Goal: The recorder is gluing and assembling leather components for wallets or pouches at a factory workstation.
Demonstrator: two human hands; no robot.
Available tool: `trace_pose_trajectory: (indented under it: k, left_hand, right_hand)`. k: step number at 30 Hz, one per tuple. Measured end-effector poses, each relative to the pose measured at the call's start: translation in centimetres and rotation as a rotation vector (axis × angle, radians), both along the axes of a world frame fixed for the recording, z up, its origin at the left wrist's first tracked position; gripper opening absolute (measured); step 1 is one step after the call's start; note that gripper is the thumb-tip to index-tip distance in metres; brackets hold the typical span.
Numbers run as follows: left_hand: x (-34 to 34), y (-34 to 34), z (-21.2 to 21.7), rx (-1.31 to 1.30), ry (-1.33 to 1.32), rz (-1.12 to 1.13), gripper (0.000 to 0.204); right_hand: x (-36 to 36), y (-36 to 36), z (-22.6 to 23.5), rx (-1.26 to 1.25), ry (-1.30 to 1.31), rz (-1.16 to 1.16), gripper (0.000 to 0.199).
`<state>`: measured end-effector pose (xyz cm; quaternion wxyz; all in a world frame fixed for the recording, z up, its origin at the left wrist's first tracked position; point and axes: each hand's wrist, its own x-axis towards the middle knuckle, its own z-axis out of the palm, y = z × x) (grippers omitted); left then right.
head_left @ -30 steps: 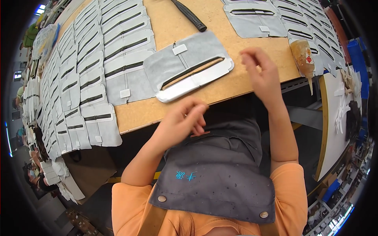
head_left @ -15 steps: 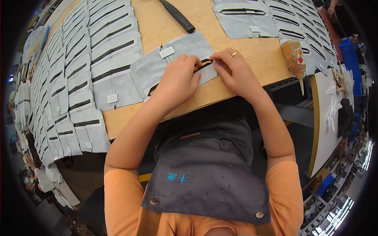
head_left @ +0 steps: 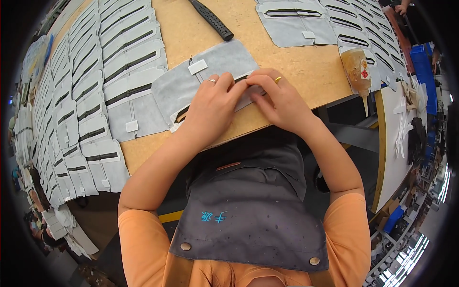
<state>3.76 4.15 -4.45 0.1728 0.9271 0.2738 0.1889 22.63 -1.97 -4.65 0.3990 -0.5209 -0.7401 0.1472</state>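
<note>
A grey leather-like panel (head_left: 169,86) lies at a slant near the table's front edge. A dark zipper strip (head_left: 181,114) shows in a slot along its near side, and a small white tag (head_left: 197,67) rests on it. My left hand (head_left: 213,103) covers the middle of the slot, its thumb and fingers pinched on the panel's zipper edge. Beside it, my right hand (head_left: 284,101) bends its fingers onto the slot's right end, thumb tucked under. The fingertips of both hands meet there and hide what lies between them.
Overlapping rows of zippered grey panels (head_left: 119,117) cover the table's left side, with more panels (head_left: 299,33) at the far right. A black-handled tool (head_left: 213,20) lies at the back of the wooden tabletop (head_left: 196,24). An amber glue bottle (head_left: 355,71) rests at the right edge, nozzle overhanging.
My right hand's fingers have moved left along the slot and now meet my left hand's. The panel's near edge strip, visible between the hands before, is mostly covered.
</note>
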Motion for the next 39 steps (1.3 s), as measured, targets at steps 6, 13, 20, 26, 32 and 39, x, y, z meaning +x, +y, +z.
trace_pose_trajectory:
  k: [6,13,20,26,32,39]
  left_hand:
    - [-2.8,-0.3,1.5,-0.185,-0.053,0.066,0.026]
    - [-2.9,-1.3,0.4,-0.084,-0.091,0.07,0.03]
    - [-3.0,-1.4,0.3,-0.017,-0.064,0.052,0.03]
    - [-5.0,-1.7,1.4,-0.199,-0.131,0.182,0.026]
    - [-6.0,-1.8,1.3,-0.29,-0.118,0.174,0.024]
    - [-6.5,-1.8,1.1,-0.292,-0.146,0.183,0.023]
  right_hand:
    - [-0.2,-0.1,-0.1,-0.157,-0.031,-0.011,0.026]
    - [-0.5,0.0,0.5,0.033,-0.379,0.084,0.026]
    - [0.5,0.1,1.0,0.097,-0.478,-0.006,0.02]
    - [-3.2,1.0,0.7,-0.176,-0.135,0.133,0.019]
    - [-3.9,1.8,1.0,-0.299,-0.079,0.222,0.016]
    - [-4.2,1.6,1.2,-0.305,-0.058,0.212,0.013]
